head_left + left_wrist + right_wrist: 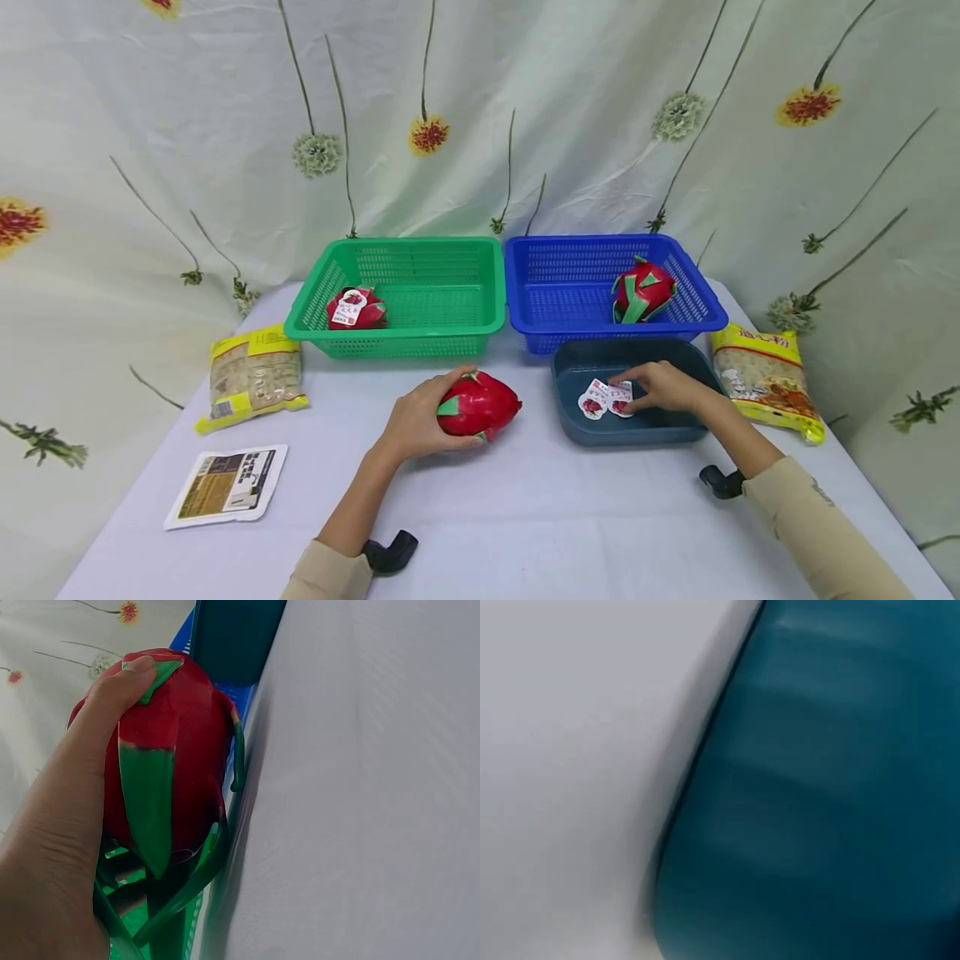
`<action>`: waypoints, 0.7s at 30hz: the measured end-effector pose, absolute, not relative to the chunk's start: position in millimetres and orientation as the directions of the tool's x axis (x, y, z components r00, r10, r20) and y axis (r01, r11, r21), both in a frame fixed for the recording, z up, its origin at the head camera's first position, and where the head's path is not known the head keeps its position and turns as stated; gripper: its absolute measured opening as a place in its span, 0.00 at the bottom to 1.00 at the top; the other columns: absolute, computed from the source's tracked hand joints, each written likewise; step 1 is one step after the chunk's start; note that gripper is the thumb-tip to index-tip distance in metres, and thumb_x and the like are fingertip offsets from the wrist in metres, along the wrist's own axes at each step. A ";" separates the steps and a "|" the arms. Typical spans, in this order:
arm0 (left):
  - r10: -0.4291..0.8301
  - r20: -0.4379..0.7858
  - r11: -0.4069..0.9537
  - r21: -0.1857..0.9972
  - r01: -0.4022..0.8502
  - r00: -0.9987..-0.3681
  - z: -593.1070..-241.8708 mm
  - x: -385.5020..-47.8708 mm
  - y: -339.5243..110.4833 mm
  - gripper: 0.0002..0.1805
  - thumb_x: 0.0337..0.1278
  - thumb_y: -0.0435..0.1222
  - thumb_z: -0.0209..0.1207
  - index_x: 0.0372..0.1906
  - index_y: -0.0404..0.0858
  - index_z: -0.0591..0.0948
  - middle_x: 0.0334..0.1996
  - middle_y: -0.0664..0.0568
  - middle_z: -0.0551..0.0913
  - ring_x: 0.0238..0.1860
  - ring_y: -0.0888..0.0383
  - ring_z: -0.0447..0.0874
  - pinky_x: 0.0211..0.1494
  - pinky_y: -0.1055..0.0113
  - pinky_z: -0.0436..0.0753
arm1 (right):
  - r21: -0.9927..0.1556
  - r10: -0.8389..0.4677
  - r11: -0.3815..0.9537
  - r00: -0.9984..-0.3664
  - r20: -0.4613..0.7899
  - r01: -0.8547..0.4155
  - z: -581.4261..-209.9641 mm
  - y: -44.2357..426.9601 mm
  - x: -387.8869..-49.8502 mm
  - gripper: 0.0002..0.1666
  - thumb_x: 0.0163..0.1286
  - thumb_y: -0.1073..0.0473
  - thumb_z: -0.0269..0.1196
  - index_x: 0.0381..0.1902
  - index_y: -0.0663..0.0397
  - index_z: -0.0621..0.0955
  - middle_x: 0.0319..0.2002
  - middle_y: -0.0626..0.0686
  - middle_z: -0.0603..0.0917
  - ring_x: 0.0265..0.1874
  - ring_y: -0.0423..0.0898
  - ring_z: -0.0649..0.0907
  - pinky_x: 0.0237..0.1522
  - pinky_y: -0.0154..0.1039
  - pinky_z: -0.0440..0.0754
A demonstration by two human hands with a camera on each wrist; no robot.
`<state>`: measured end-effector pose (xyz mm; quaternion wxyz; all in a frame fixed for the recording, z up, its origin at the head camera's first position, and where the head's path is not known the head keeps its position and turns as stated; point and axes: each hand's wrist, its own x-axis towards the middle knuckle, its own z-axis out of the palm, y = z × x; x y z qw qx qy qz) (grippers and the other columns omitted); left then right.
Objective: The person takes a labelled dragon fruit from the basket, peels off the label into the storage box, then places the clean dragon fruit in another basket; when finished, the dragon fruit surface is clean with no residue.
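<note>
My left hand (431, 421) grips a red dragon fruit (483, 406) with green scales over the white table. In the left wrist view the thumb lies along the side of the dragon fruit (187, 727). Inside the dark teal tray (630, 433) are two white paper labels, each with a dragon fruit picture. The left label (592, 402) lies beside the right label (619, 390). My right hand (663, 387) reaches into that tray, thumb and fingertips around the right label's edges. The right wrist view shows only the tray wall (795, 787), with the hand out of sight.
Behind stand a green basket (397, 343) with a labelled dragon fruit (369, 315) and a blue basket (570, 308) with an unlabelled-looking one (651, 290). Yellow food bags flank them, left (255, 375) and right (765, 375). A flat white packet (228, 486) lies front left.
</note>
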<state>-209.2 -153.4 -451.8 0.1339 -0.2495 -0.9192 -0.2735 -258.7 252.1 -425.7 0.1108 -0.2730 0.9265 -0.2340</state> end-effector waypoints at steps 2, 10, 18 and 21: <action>0.381 0.386 0.728 0.434 0.530 -0.840 -451.8 -208.9 -154.2 0.51 0.25 0.68 0.65 0.66 0.63 0.62 0.52 0.59 0.76 0.51 0.59 0.73 0.39 0.58 0.81 | -0.499 -0.577 0.737 -0.809 -0.115 -0.455 -427.6 253.0 -259.5 0.34 0.53 0.54 0.70 0.58 0.56 0.76 0.13 0.43 0.58 0.13 0.39 0.60 0.18 0.30 0.57; 0.386 0.382 0.724 0.439 0.532 -0.840 -451.0 -209.0 -154.3 0.51 0.26 0.69 0.63 0.66 0.63 0.61 0.53 0.58 0.75 0.52 0.58 0.73 0.40 0.57 0.81 | -0.559 -0.590 0.718 -0.788 -0.173 -0.415 -433.7 258.7 -260.0 0.39 0.55 0.51 0.68 0.64 0.55 0.69 0.12 0.42 0.59 0.11 0.39 0.60 0.17 0.31 0.56; 0.376 0.330 0.745 0.449 0.494 -0.866 -445.9 -209.1 -151.5 0.53 0.26 0.71 0.62 0.67 0.66 0.58 0.54 0.55 0.75 0.53 0.55 0.73 0.41 0.53 0.80 | -0.555 -0.584 0.719 -0.797 -0.156 -0.418 -432.8 259.3 -257.3 0.40 0.55 0.50 0.68 0.64 0.54 0.69 0.12 0.42 0.58 0.11 0.38 0.59 0.17 0.30 0.56; 0.360 0.273 0.767 0.458 0.449 -0.892 -441.5 -208.3 -149.0 0.54 0.26 0.72 0.60 0.68 0.67 0.56 0.53 0.52 0.75 0.52 0.53 0.74 0.41 0.52 0.80 | -0.561 -0.585 0.709 -0.801 -0.127 -0.428 -431.7 260.0 -255.5 0.42 0.55 0.50 0.69 0.65 0.55 0.67 0.12 0.42 0.58 0.10 0.38 0.60 0.17 0.30 0.58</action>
